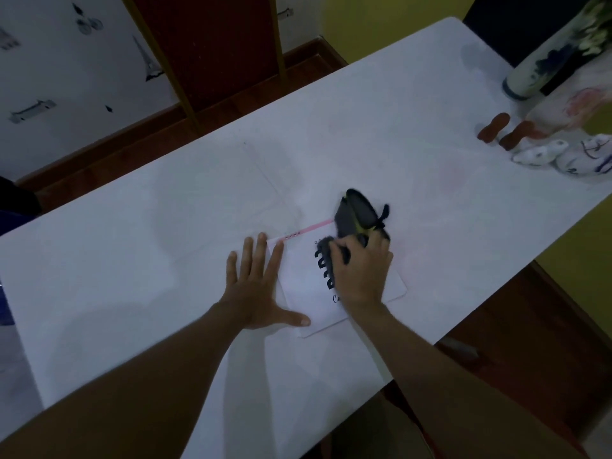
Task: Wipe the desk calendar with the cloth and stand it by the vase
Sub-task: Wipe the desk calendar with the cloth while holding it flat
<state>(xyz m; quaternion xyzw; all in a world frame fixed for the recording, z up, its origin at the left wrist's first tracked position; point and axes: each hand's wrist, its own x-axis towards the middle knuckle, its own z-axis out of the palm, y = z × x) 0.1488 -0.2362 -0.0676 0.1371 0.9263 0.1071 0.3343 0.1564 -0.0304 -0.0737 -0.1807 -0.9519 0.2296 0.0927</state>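
Right now I see the desk calendar lying flat on the white counter, near the near edge and a bit right of the middle. It has a pink strip along its far edge and big dark letters on its page.

My left hand is open wide, with the fingers spread out. It lies flat, palm down, on the counter at the left side of the calendar. The first finger and the thumb touch the calendar's left edge. This hand holds nothing.

My right hand is curled shut on the cloth. The cloth is dark grey with a yellow-green trim. The hand sits on top of the right part of the calendar and covers some of the letters. Most of the cloth sticks out past the fingers, on the far side of the hand, over the calendar's far right corner.

The vase stands at the far right corner of the counter, well apart from the calendar and both hands. It is white with dark blue marks. Some small things lie near it, but they are too blurry for me to tell what they are.
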